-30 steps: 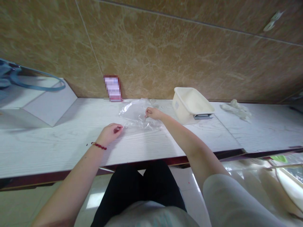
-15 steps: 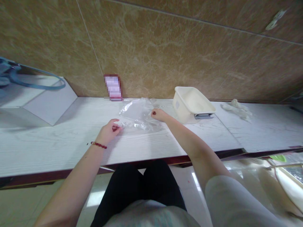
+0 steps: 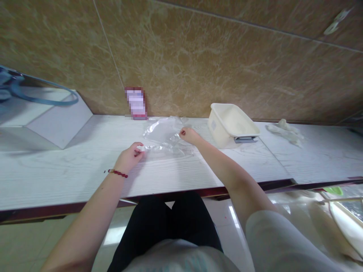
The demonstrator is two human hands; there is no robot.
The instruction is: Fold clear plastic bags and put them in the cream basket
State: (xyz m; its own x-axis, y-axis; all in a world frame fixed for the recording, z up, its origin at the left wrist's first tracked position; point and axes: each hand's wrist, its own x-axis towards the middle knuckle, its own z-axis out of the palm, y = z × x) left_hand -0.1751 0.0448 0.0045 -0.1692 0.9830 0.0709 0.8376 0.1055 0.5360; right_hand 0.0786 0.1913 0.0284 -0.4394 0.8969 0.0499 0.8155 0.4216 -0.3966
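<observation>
A clear, crinkled plastic bag [image 3: 163, 132] lies spread on the white wood-grain tabletop [image 3: 176, 173] between my hands. My left hand [image 3: 129, 156], with a dark red bead bracelet [image 3: 118, 173] on its wrist, is at the bag's near left corner. Its thumb and curled fingers pinch the plastic there, while the index finger is held out above. My right hand [image 3: 188, 136] is closed at the bag's right side, fingertips gripping the film. The exact grip is partly hidden by the curled fingers.
Right of the bag stands a cream plastic bin [image 3: 222, 132] with a grey clip handle. Beyond it lie crumpled whitish gloves [image 3: 286, 131]. A phone [image 3: 137, 104] leans on the brown tiled wall. At left is a white box [image 3: 61, 121] with a blue strap [image 3: 45, 101] on top.
My right hand has shifted very slightly left along the bag. My left hand stays at the near left corner. The view has moved a little.
</observation>
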